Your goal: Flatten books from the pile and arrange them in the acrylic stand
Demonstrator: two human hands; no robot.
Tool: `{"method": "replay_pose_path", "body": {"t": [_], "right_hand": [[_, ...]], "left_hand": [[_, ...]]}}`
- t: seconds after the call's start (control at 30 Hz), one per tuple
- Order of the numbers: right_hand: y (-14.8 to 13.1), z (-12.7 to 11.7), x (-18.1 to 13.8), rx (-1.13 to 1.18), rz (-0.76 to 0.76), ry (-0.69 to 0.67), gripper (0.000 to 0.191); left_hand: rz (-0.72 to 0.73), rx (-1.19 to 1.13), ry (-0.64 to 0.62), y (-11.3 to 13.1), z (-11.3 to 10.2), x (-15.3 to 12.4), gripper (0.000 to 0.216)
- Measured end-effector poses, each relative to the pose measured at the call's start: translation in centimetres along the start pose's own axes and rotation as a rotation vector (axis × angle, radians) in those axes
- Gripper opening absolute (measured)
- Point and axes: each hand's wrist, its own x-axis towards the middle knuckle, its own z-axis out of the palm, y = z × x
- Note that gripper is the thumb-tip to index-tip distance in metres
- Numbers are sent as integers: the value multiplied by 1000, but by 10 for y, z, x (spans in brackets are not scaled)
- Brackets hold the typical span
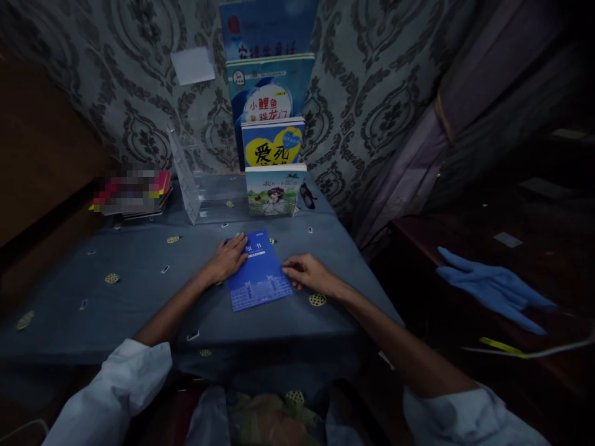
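A blue booklet (260,279) with white print and "2022" on its cover lies closed on the cloth-covered table, slightly turned. My left hand (231,255) rests flat over its upper left edge, fingers stretched out. At the booklet's right edge is my right hand (307,272), its fingers curled and thumb and forefinger closed at the edge. Behind the booklet, a clear tiered stand (185,179) carries several books on its right side. The frontmost is a green picture-covered book (273,193), with a blue-and-yellow book (273,144) behind it.
On the table's left is a stack of books (139,197), partly blurred out. Dark-framed glasses (307,196) lie right of the stand. Patterned wallpaper (372,111) backs the table. A blue glove (495,285) lies on a dark red surface to the right.
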Motion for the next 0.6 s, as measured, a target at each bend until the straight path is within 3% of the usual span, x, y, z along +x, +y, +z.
{"method": "replay_pose_path", "body": {"t": [0.07, 0.17, 0.27, 0.43, 0.6], "right_hand": [[-7, 0, 10, -159, -47, 14, 24], [-14, 4, 40, -415, -207, 172, 19], [-10, 13, 74, -572, -305, 210, 35], [11, 23, 101, -705, -331, 185, 44], [21, 24, 101, -728, -347, 201, 46]], "left_hand": [[31, -21, 4, -2, 2, 4, 57], [72, -23, 28, -2, 6, 7, 57], [92, 0, 48, -3, 8, 7, 57], [147, 36, 31, 1, 9, 1, 60], [304, 37, 11, 30, 17, -38, 68]]}}
